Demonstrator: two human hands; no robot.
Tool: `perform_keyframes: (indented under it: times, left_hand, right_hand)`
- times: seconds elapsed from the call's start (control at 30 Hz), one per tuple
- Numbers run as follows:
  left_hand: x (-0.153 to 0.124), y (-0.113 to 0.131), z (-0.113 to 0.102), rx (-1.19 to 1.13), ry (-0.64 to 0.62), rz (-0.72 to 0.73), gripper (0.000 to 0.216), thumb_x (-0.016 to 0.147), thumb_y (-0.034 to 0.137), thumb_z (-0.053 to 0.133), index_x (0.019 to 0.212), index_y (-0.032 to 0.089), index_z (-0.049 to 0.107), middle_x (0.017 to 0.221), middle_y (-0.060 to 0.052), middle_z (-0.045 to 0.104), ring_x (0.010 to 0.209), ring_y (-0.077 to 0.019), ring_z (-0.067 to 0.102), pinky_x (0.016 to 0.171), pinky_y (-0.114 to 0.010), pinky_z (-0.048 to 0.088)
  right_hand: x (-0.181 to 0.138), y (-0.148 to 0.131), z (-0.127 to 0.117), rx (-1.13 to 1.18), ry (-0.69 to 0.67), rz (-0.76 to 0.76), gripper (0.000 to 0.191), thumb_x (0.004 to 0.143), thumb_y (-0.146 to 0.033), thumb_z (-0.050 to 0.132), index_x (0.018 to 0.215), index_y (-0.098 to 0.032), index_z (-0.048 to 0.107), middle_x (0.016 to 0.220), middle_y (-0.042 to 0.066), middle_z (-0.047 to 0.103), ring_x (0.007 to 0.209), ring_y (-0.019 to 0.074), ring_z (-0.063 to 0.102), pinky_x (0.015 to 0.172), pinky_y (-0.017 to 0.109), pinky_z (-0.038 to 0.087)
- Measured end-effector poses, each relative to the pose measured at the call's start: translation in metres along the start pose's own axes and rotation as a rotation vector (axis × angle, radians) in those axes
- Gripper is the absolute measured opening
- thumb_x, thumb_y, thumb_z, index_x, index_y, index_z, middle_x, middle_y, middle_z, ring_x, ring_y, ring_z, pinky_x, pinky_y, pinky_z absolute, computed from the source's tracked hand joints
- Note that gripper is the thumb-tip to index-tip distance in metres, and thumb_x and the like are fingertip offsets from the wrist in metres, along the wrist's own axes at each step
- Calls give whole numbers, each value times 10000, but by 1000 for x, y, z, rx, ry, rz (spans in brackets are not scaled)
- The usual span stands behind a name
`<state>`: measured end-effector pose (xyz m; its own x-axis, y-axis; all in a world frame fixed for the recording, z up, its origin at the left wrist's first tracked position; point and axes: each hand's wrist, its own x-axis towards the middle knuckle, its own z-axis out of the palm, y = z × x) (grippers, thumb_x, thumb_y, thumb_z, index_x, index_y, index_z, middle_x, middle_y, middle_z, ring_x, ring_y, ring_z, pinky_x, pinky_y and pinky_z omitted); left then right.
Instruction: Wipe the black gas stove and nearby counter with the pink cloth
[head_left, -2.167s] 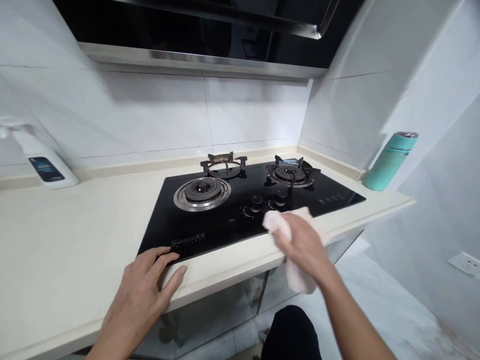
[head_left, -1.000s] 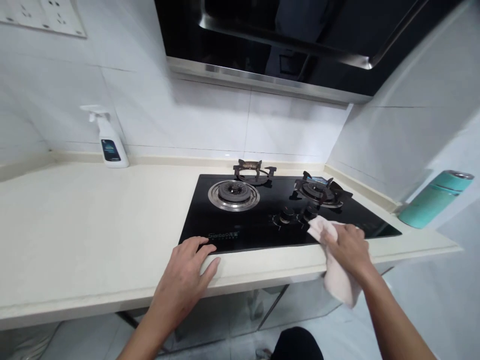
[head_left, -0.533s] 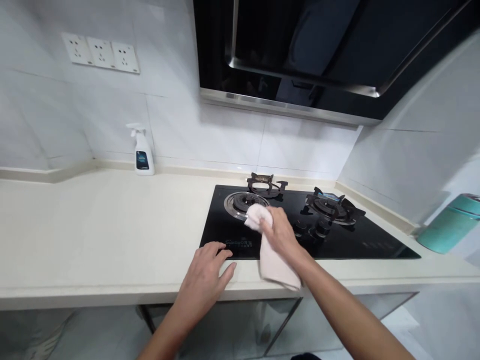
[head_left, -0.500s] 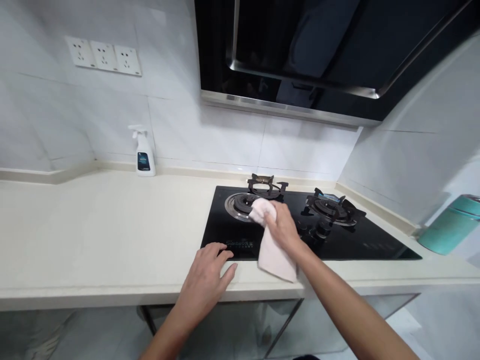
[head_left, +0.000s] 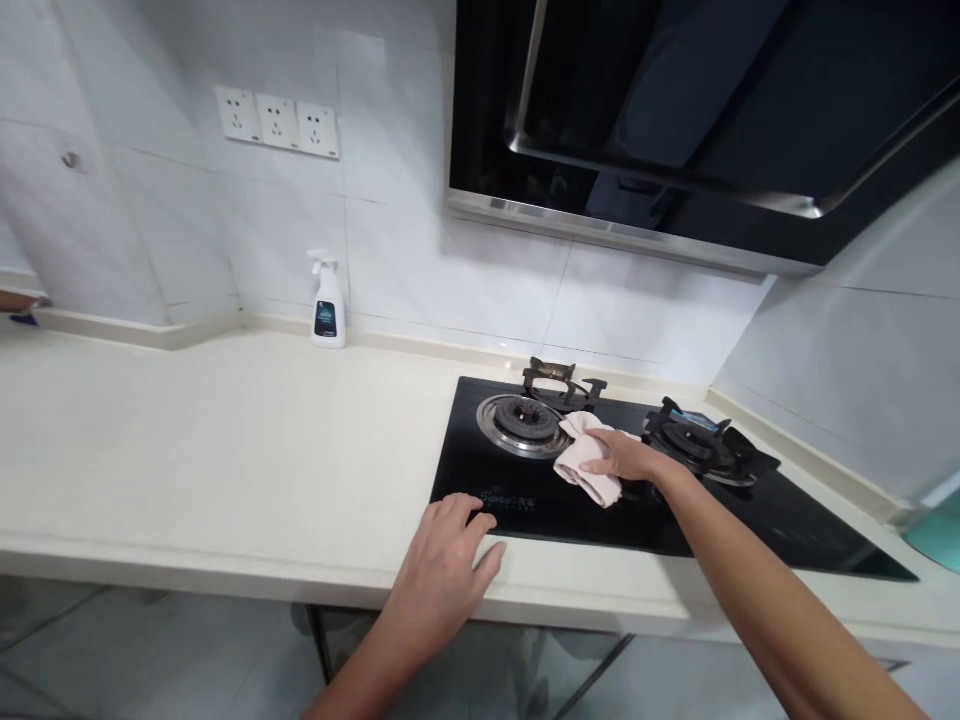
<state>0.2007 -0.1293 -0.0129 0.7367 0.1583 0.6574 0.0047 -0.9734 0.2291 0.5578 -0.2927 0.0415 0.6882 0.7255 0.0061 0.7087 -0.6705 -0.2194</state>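
The right hand (head_left: 619, 455) grips a cloth (head_left: 589, 462) on the hob (head_left: 637, 522), just beside the left burner (head_left: 526, 420). The left hand (head_left: 446, 555) rests at the hob's front left corner, fingers spread. A spray bottle (head_left: 328, 310) stands upright on the counter (head_left: 225, 450), near the wall (head_left: 405, 260).

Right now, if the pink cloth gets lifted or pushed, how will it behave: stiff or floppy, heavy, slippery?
Probably floppy: the cloth bunches into soft folds under the right hand. Likely light, since it looks thin at its edges; dampness can't be seen. Pushed, it may slide or crumple, as the cooktop beneath looks smooth and glossy.
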Motion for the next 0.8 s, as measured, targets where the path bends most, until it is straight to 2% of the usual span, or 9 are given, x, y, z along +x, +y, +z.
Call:
perform_keyframes:
  times: [0.1,0.23,0.33,0.43,0.63,0.7,0.8]
  left_hand:
    - [1,2,-2,-9,-8,-15,175,938,174,626,1101,187,690,1159,-110,662,1160,-309,606,955,-498,524]
    - [3,5,-7,-26,-24,-35,153,940,183,631,1078,193,694,1146,-101,665,1156,-296,609,974,-489,521]
    - [4,5,-8,-19,-22,-34,169,943,187,632,1103,191,686,1151,-103,667,1157,-296,609,981,-494,519]
    - [3,3,-6,1,-18,-33,213,947,202,636,1157,183,668,1181,-114,663,1167,-306,606,987,-505,519]
    - [1,-2,0,17,28,-35,393,971,331,640,1331,184,588,1352,-160,596,1259,-342,570,1036,-537,507]
    - [0,-3,0,2,37,-48,436,970,380,641,1365,212,563,1400,-161,561,1303,-350,546,1057,-545,497]
    - [1,-7,0,-37,41,-47,480,984,431,621,1408,231,518,1436,-160,525,1341,-342,522,1072,-536,491]
  right_hand:
    - [16,1,-5,-35,-50,46,866,749,-557,801,1470,-159,533,1486,183,537,1304,325,568,1054,361,456]
    - [31,-9,-7,-91,-49,145,748,881,-526,675,1482,-128,477,1467,229,538,1285,353,578,1018,421,473]
    - [24,-30,-1,-140,-42,195,675,957,-565,544,1465,-127,466,1398,247,580,1240,380,600,980,476,473]
    - [-3,-64,12,-192,-13,187,675,989,-621,443,1456,-135,465,1412,268,536,1230,405,593,976,513,447]
    - [-72,-141,38,-195,85,-18,776,951,-764,404,1496,-213,438,1510,236,416,1340,442,432,1050,593,325]
    - [-89,-161,43,-119,127,-132,730,930,-764,468,1437,-240,500,1493,208,434,1323,429,423,1027,600,329]
    - [-106,-178,50,9,201,-281,536,928,-659,584,1287,-262,591,1364,131,537,1225,343,475,994,517,356]
